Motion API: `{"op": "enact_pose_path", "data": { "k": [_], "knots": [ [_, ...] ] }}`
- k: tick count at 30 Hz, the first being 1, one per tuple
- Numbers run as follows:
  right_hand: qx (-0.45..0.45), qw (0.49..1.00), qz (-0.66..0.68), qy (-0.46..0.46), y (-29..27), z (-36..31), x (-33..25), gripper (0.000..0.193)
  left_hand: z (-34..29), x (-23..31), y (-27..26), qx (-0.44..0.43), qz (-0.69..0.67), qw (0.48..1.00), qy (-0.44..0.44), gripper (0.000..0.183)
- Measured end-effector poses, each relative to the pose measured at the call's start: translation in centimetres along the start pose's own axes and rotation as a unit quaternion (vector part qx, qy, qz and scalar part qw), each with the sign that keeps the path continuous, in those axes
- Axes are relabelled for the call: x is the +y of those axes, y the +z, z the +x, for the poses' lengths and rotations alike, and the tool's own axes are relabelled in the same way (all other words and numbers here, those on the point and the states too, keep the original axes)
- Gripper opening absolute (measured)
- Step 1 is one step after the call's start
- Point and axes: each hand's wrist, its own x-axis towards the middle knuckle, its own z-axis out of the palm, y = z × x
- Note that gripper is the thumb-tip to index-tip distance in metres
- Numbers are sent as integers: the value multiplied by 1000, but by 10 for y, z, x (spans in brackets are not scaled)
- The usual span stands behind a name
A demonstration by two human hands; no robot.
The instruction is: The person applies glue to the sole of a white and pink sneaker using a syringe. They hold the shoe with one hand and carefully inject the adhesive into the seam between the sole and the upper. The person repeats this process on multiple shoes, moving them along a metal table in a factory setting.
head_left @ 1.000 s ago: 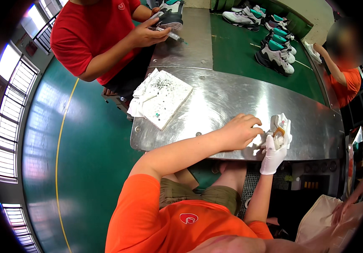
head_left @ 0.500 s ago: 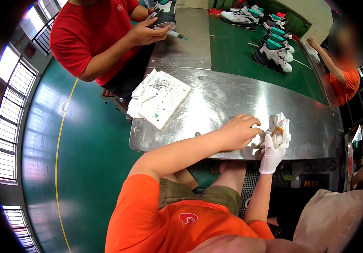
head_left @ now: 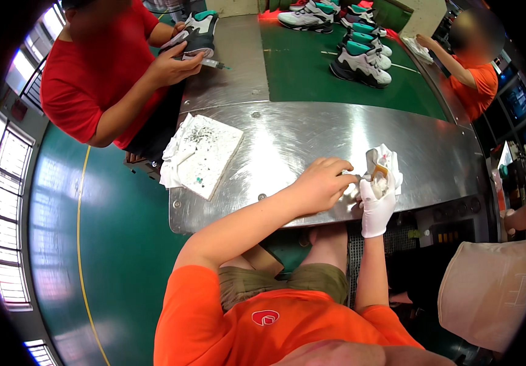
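My left hand [head_left: 324, 186] is bare and reaches over the steel table's near edge, its fingers curled toward my right hand. Something small and greyish shows at its fingertips, too small to name. My right hand [head_left: 377, 210] wears a white glove and is cupped round a crumpled white cloth [head_left: 392, 160] at the right part of the table. Amid the folds there is a yellow-brown strip [head_left: 381, 171]. Glove and cloth blend together, so part of the grip is hidden. The two hands are close together, with a narrow gap between them.
A speckled white pad [head_left: 211, 155] with a cloth lies on the steel table [head_left: 299, 131]. Across it, a person in red holds a sneaker [head_left: 199, 36] and a syringe-like tube [head_left: 214, 63]. Several sneakers [head_left: 363, 66] stand on the green surface; another person works far right.
The whole view has shifted, so the table and both hands appear further left. My hands keep nearly the same pose by the cloth. The person in red has turned the sneaker.
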Motion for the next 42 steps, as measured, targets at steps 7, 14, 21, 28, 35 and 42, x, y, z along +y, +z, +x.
{"op": "enact_pose_path", "data": {
  "k": [7,14,21,28,35,42],
  "knots": [
    [1,1000,11,-2,2,-2,-6,56,0,-1,0,3,-1,1000,-1,22],
    [-3,1000,26,1,0,-1,0,57,0,-2,1,7,6,1000,3,22],
    [5,1000,23,-10,2,-2,-4,58,1,-1,0,11,7,1000,6,22],
    [9,1000,16,-23,5,-3,-9,57,1,-1,-1,7,7,1000,5,21],
    [10,1000,6,-8,2,-3,-7,56,1,0,-2,5,6,1000,2,21],
    [15,1000,10,-17,3,-2,-4,56,1,0,-1,10,7,1000,3,22]
  ]
}}
